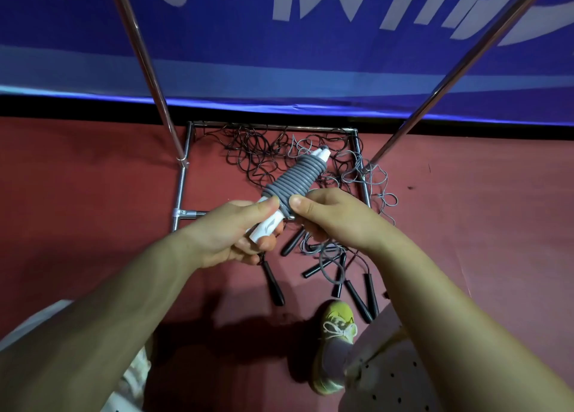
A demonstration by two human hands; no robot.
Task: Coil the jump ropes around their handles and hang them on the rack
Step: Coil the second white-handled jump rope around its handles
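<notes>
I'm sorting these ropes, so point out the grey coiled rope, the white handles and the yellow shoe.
grey coiled rope (295, 180): head view, middle of the coil.
white handles (264, 228): head view, lower end in the left hand.
yellow shoe (337, 318): head view, toe.

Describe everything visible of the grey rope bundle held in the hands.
The grey jump rope is wound in tight, even coils around a pair of white plastic handles, whose ends stick out at both sides. It looks rubbery and matte. The bundle is held tilted above the red floor, far end raised. The left hand grips the near handle ends; the right hand pinches the last coils.
</notes>
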